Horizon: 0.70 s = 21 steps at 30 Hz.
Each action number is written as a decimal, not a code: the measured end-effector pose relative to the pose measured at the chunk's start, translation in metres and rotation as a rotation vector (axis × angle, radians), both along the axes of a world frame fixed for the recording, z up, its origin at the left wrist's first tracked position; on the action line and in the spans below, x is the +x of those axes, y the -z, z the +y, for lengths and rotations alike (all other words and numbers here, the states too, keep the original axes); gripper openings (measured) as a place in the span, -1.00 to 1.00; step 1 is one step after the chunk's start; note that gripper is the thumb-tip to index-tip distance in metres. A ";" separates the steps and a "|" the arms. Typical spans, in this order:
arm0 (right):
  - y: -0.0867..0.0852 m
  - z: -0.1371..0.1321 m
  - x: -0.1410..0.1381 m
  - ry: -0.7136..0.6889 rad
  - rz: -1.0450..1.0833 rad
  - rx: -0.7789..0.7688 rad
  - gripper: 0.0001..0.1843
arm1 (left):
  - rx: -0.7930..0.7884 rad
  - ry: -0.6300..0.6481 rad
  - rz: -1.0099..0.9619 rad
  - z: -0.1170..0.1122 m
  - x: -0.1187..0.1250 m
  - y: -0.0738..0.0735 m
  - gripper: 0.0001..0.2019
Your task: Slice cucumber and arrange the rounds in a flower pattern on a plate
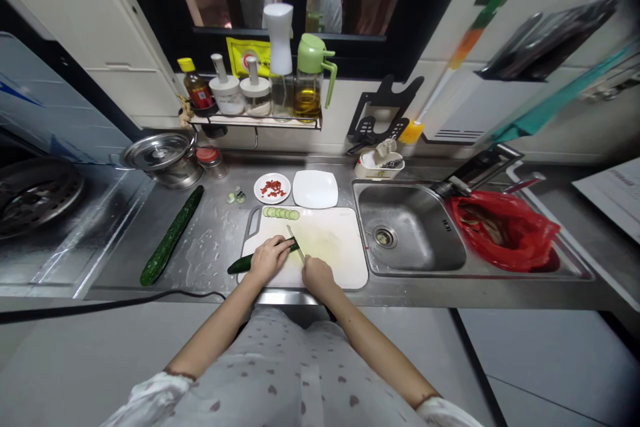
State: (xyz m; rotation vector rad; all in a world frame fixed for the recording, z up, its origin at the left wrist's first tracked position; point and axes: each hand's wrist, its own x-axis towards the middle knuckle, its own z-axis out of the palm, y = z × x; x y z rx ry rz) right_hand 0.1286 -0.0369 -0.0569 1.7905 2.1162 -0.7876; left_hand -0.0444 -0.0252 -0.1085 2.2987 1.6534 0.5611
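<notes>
My left hand [269,257] is closed over a dark green cucumber [241,264] lying on the white cutting board [340,247]. My right hand [316,273] grips the handle of a knife [295,240], whose blade rests on the cucumber's right end beside my left fingers. A row of several cucumber slices [281,213] lies along the board's far edge.
A whole cucumber [173,235] lies on the steel counter to the left. A small plate of red chilli pieces [272,188] and an empty white plate [315,188] sit behind the board. The sink [410,233] is right, with a red bag [503,227]. A pot [163,157] stands back left.
</notes>
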 end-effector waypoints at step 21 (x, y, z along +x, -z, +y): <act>0.001 -0.012 0.004 0.006 -0.031 0.039 -0.68 | -0.027 -0.020 -0.012 0.000 0.001 -0.006 -0.70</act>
